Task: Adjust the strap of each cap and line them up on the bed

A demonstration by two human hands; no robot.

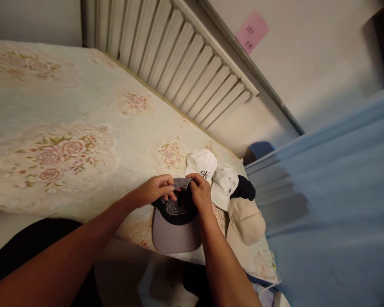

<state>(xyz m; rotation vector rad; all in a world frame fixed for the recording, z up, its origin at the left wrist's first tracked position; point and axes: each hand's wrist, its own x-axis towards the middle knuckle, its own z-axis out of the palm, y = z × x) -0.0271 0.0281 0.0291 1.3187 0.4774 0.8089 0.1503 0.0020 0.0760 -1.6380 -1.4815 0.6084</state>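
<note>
A baseball cap [176,234] with a grey brim and a dark inside lies at the table's front edge, its brim towards me and its opening facing up. My left hand [160,187] pinches the left end of the grey strap at the back of the cap. At the strap's other end, my right hand [199,189] grips with the thumb and fingers closed. Stitched lettering shows inside the crown. Just beyond my right hand sits a white cap [201,161] with black letters, partly hidden by that hand.
Right of my hands are another white cap [224,184], a black cap [245,187] and a beige cap [247,219]. A floral cloth [124,140] covers the table. Behind it stands a radiator [173,51]; a blue curtain [326,192] hangs at the right. A pink note [252,32] is on the wall.
</note>
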